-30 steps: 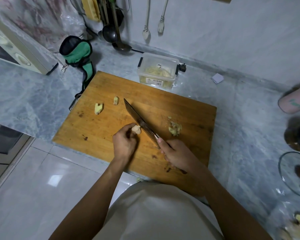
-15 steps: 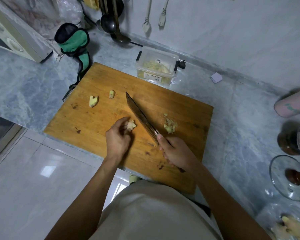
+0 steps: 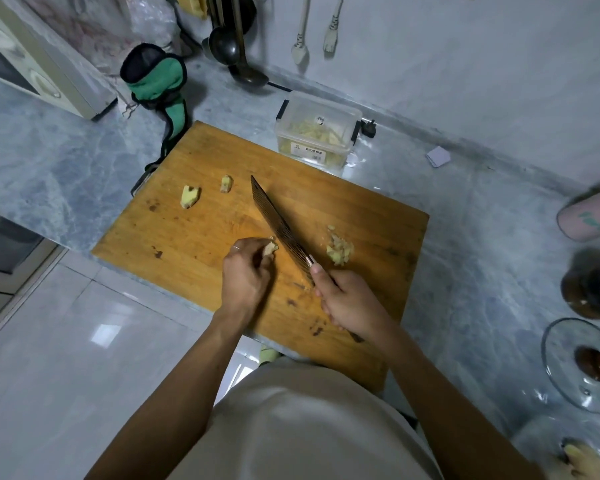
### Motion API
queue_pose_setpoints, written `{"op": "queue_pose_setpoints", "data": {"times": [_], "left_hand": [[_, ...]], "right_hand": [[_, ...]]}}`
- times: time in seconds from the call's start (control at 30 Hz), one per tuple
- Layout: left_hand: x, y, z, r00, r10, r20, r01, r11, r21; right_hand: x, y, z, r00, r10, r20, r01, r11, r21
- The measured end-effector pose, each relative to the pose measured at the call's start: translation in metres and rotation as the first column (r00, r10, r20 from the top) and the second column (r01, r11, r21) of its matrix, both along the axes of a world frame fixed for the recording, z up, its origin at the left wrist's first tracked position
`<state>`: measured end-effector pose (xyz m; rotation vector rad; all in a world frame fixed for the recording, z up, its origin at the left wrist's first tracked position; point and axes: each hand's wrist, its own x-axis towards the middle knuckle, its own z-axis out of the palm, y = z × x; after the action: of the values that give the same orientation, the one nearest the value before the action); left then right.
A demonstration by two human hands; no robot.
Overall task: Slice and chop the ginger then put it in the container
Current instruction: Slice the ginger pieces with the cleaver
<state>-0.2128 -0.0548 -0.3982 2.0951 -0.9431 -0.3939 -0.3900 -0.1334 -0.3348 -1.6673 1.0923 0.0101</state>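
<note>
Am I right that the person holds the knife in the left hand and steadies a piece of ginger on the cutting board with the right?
Not quite: the head view shows the hands swapped. The right hand grips the knife, and the left hand steadies the piece of ginger on the cutting board.

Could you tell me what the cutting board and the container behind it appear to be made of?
The cutting board looks like wood: warm orange-brown, visible grain, dark stains, matte finish. The container seems to be clear plastic: translucent walls show pale pieces inside, with dark side clips and a printed label on its front.
</note>
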Motion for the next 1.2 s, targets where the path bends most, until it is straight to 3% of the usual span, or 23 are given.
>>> {"op": "queue_pose_setpoints", "data": {"times": [0.27, 0.53, 0.77, 1.2], "left_hand": [[-0.003, 0.000, -0.008, 0.990, -0.090, 0.112, 0.092, 0.996, -0.010], [-0.011, -0.006, -0.003, 0.994, 0.011, 0.113, 0.001, 0.995, -0.101], [-0.013, -0.008, -0.007, 0.996, 0.070, 0.063, -0.066, 0.996, -0.061], [-0.016, -0.010, -0.009, 0.990, 0.068, 0.125, -0.066, 0.998, -0.021]], "right_hand": [[-0.004, 0.004, 0.004, 1.000, 0.015, 0.015, -0.015, 0.999, -0.029], [0.004, 0.011, 0.017, 0.998, 0.064, 0.028, -0.063, 0.998, -0.030], [0.010, 0.016, 0.016, 0.999, 0.031, 0.014, -0.030, 0.997, -0.078], [0.005, 0.020, 0.021, 0.999, 0.048, -0.002, -0.048, 0.998, -0.049]]}}
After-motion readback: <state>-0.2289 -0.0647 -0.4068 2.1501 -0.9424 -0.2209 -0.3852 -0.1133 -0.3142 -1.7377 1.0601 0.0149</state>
